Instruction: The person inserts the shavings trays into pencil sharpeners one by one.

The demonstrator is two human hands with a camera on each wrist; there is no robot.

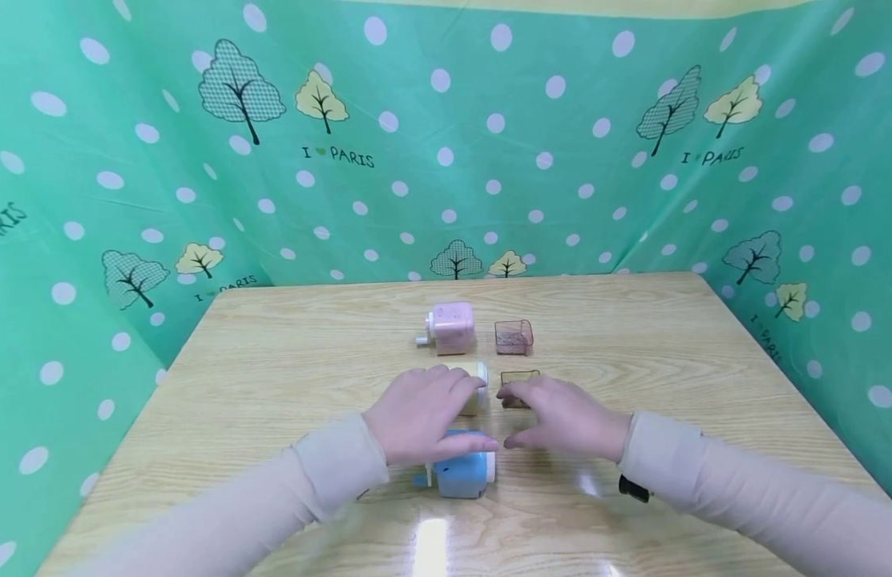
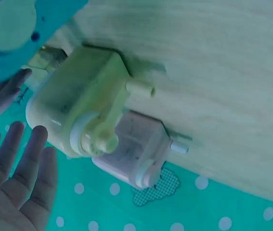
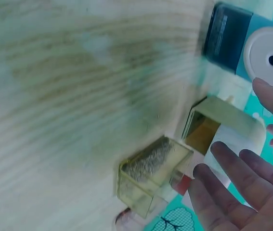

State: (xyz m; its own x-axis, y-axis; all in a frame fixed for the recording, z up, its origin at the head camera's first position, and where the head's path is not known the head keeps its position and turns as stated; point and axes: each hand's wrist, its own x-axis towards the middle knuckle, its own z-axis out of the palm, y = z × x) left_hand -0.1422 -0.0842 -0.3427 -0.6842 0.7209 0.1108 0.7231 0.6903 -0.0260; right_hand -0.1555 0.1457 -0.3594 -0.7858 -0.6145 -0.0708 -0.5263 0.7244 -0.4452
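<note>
The thing both hands are working around is the cream-yellow plastic crank pencil sharpener (image 1: 478, 386), sitting about mid-bench on the light wood-grain bench (image 1: 287, 377). Everything else lines up off it: a pink plastic sharpener of the same boxy shape (image 1: 451, 328) sits just behind it, a blue one with a white face (image 1: 463, 474) just in front, nearer the person. To its right is a small clear tinted plastic shavings drawer (image 1: 519, 385), and behind that drawer another clear one (image 1: 514, 336) beside the pink sharpener.

The left hand (image 1: 422, 413) lies over the cream sharpener's left side and top, fingers fairly straight. From the left wrist view the fingers (image 2: 28, 159) look spread and just beside the body rather than wrapped round it, so I'd call it loose and not gripping, though contact is hard to tell. The right hand (image 1: 561, 417) hovers at the near drawer, fingers relaxed and extended, holding nothing; in the right wrist view the drawer (image 3: 150, 175) stands clear of the fingers.

Handling-wise: the sharpener looks like a light, rigid, smooth plastic shell, probably a bit slippery. I'd grab it across the flat sides of the body, not by the crank handle (image 2: 102, 137), which will likely turn. The drawer looks thin-walled, so pinch it gently by the rim.
</note>
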